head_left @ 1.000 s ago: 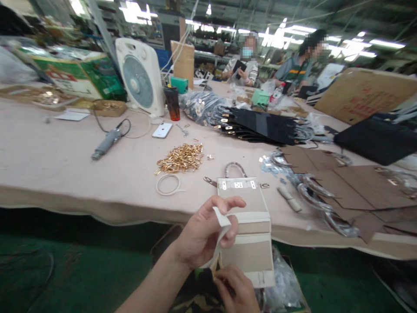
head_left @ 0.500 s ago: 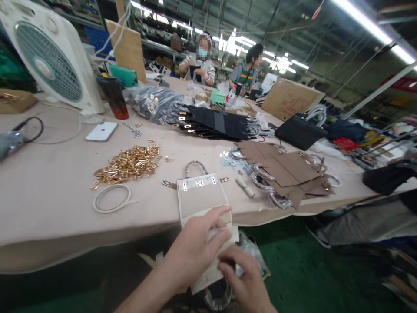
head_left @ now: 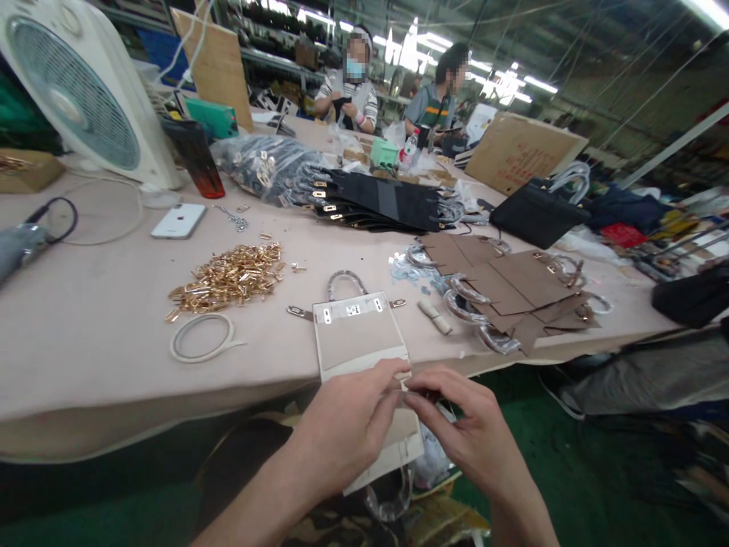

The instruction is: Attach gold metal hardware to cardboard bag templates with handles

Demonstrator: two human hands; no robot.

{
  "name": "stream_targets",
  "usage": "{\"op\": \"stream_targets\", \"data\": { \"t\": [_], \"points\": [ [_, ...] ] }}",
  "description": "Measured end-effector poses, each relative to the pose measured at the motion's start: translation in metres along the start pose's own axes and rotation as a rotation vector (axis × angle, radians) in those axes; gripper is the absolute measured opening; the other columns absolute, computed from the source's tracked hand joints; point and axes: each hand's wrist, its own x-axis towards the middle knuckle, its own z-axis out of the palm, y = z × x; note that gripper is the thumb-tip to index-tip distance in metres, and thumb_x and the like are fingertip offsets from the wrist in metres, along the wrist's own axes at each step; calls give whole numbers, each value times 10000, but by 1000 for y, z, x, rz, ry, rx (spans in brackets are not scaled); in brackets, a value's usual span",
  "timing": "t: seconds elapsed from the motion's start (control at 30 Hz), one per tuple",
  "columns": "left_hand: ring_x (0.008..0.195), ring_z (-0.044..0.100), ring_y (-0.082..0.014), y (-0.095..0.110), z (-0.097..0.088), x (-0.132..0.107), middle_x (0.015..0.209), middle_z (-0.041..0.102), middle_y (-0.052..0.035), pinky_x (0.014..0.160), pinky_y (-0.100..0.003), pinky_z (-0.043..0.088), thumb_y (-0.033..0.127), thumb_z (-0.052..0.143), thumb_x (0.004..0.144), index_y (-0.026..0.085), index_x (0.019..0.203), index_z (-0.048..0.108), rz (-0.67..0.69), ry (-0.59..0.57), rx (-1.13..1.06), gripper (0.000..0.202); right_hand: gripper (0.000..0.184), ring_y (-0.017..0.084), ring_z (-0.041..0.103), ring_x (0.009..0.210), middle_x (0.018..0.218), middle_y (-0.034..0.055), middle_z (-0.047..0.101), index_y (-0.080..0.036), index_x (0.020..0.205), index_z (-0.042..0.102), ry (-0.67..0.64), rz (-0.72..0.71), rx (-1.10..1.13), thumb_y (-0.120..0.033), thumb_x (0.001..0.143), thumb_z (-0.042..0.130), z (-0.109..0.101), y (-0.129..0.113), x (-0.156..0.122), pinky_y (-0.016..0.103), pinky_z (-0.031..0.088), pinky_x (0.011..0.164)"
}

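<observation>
A flat, opened-out beige handbag [head_left: 358, 338] lies over the table's front edge, its lower part hanging down. It has a plastic-wrapped handle at each end and metal-tipped straps at the sides. My left hand [head_left: 347, 422] is closed on the bag near the table edge, thumb and forefinger at its right side. My right hand [head_left: 470, 425] pinches right beside the left fingertips; whatever sits between its fingers is too small to make out. The two hands nearly touch. Left of the bag are a heap of gold metal fittings [head_left: 233, 277] and a roll of tape [head_left: 202, 338].
Brown bag pieces [head_left: 506, 285] with wrapped handles lie right, beside small pale-blue bits [head_left: 413, 270] and a rolled strip [head_left: 434, 317]. Behind are stacked black bag pieces [head_left: 387, 201], a phone [head_left: 178, 221], a tumbler [head_left: 199, 163] and a fan [head_left: 80, 99]. Two people sit across the table.
My right hand has risen from the bag's lower part to meet my left fingertips, its fingers now pinched. The left hand stays on the bag. The view has shifted slightly.
</observation>
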Motion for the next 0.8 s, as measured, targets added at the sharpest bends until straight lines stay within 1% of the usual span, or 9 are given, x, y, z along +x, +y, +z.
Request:
{"op": "stream_targets", "data": {
  "t": [0.1, 0.17, 0.33, 0.47, 0.53, 0.63, 0.7, 0.73, 0.8],
  "points": [
    [1091, 723, -248, -1, -1, 0, 1178, 764, -59, 938, -358, 537, 270, 472, 1051, 259, 1329, 610, -32, -69, 125, 311, 133, 183, 703, 909, 998, 34, 750, -266, 1087, 731, -28, 19, 28, -216, 995, 649, 1, 3, 0, 286, 552, 806],
    [1073, 725, -237, -3, 0, 1, 1152, 766, -53, 919, -351, 545, 278, 461, 1059, 247, 1287, 620, -39, -81, 164, 280, 140, 180, 695, 931, 1007, 26, 741, -275, 1083, 719, -48, 15, 25, -199, 1001, 636, 1, 4, 0, 283, 539, 824],
    [985, 722, -185, -8, 2, 6, 1063, 780, -11, 874, -293, 516, 266, 468, 1067, 246, 1114, 712, 4, -94, 159, 250, 129, 191, 663, 973, 1023, 38, 700, -259, 1080, 677, -85, -3, -29, -190, 1028, 582, 1, 3, -1, 300, 516, 855],
    [859, 686, -166, -6, 0, 8, 945, 769, -6, 804, -275, 471, 272, 523, 1040, 226, 1003, 753, 19, -78, 163, 237, 120, 185, 630, 958, 1016, 39, 652, -251, 1079, 630, -120, -1, -52, -185, 1049, 533, 3, 5, -1, 302, 496, 843],
    [782, 653, -152, -5, -2, 7, 844, 741, 3, 755, -265, 447, 276, 534, 1025, 214, 918, 764, -20, -70, 105, 261, 119, 185, 615, 958, 1018, 42, 631, -247, 1075, 602, -130, -13, -50, -173, 1054, 511, 5, 6, -1, 305, 491, 840],
    [629, 564, -122, -7, -2, 8, 656, 638, 25, 645, -241, 409, 327, 572, 982, 191, 829, 761, -160, -89, -113, 279, 128, 193, 596, 951, 1008, 51, 609, -242, 1063, 570, -85, -59, -55, -139, 1047, 495, 11, 8, -3, 319, 489, 831],
    [549, 493, -108, -15, -2, 9, 580, 560, 38, 570, -230, 373, 394, 609, 943, 170, 818, 746, -275, -109, -300, 291, 155, 197, 584, 931, 989, 52, 601, -242, 1059, 563, -34, -148, -40, -106, 1032, 493, 16, 9, -9, 328, 490, 812],
    [527, 467, -102, -20, -1, 10, 569, 540, 41, 543, -226, 355, 428, 625, 924, 161, 824, 736, -319, -102, -377, 306, 167, 198, 581, 919, 979, 53, 598, -241, 1063, 565, -30, -210, -9, -95, 1025, 494, 17, 9, -13, 330, 493, 799],
    [518, 452, -94, -33, -2, 13, 598, 544, 41, 526, -220, 343, 474, 637, 907, 156, 850, 712, -359, -49, -451, 332, 174, 199, 583, 903, 965, 52, 598, -239, 1080, 574, -68, -312, 82, -92, 1015, 507, 16, 13, -20, 335, 505, 788]
  ]
}}
